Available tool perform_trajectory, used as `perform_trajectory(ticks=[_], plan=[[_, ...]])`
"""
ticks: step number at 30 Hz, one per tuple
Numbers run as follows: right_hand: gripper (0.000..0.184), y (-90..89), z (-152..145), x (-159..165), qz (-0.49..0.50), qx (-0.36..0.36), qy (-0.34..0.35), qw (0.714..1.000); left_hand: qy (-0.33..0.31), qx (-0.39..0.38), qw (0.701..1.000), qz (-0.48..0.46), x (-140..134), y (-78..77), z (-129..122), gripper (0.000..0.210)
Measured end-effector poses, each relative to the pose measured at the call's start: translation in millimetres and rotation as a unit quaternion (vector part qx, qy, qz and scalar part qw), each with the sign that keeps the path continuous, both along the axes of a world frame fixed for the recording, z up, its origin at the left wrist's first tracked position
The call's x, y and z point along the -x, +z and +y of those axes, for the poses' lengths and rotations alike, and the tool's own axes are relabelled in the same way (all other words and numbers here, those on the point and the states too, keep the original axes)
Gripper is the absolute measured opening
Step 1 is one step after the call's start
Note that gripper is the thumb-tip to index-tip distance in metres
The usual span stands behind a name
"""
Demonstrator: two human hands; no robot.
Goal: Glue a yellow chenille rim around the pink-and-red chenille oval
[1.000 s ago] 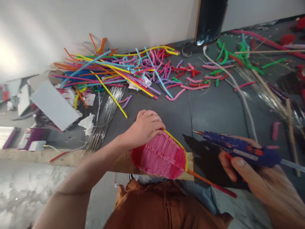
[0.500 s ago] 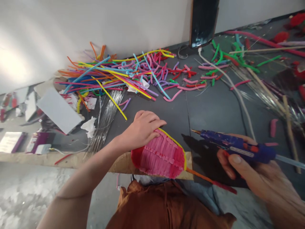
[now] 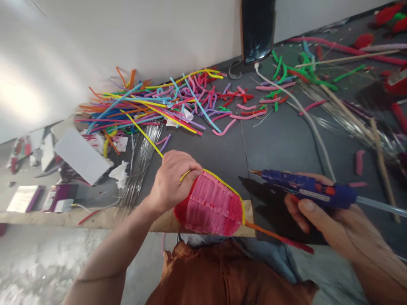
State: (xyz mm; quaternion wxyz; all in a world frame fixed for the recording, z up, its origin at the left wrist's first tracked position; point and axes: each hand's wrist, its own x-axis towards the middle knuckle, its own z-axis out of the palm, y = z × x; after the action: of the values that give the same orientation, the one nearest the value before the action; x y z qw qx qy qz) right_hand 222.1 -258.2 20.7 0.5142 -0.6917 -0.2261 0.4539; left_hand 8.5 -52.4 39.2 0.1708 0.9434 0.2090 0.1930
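Note:
My left hand (image 3: 176, 178) is closed, pinching a yellow pipe cleaner (image 3: 222, 182) at the upper left corner of a pink and red piece (image 3: 213, 203) made of pipe cleaners laid side by side. The yellow strip runs along the piece's far edge and bends down its right end; its short loose end sticks out past my fingers. From the right end an orange and red stem (image 3: 270, 233) extends over the table edge. My right hand (image 3: 330, 224) grips a blue glue gun (image 3: 295, 185), its nozzle pointing left, apart from the piece. A clear glue stick (image 3: 381, 206) protrudes from its back.
A heap of coloured pipe cleaners (image 3: 152, 103) lies along the wall. A phone (image 3: 258, 31) leans there with a white cable (image 3: 305, 110) running toward the glue gun. Thin wires (image 3: 140, 156), wooden sticks (image 3: 383, 165), a white box (image 3: 82, 154) and green scraps (image 3: 305, 76) lie around.
My left hand has turned and closed on the yellow pipe cleaner, whose loose end now shows by the fingers. The glue gun stays in my right hand. The whole view has shifted slightly.

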Motion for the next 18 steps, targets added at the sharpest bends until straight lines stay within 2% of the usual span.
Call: perform_trajectory(ticks=[5, 9, 12, 18], plan=[[0.035, -2.6, -0.7, -1.5, 0.014, -0.008, 0.001, 1.0, -0.039, 0.036, 0.999, 0.001, -18.1, 7.7, -10.9, 0.026], [0.037, -7.5, -8.5, -4.8, 0.005, -0.02, 0.036, 0.999, -0.09, 0.069, 0.99, 0.083, -25.4, 6.5, -15.6, 0.011], [0.041, -11.5, -15.9, -6.3, -0.015, 0.0, 0.082, 0.997, -0.13, 0.08, 0.978, 0.145, -25.0, 1.6, -16.4, 0.049], [0.045, -9.4, -6.5, -2.3, -0.041, 0.017, 0.196, 0.98, -0.15, 0.115, 0.963, 0.194, -30.2, -8.6, -15.2, 0.067]])
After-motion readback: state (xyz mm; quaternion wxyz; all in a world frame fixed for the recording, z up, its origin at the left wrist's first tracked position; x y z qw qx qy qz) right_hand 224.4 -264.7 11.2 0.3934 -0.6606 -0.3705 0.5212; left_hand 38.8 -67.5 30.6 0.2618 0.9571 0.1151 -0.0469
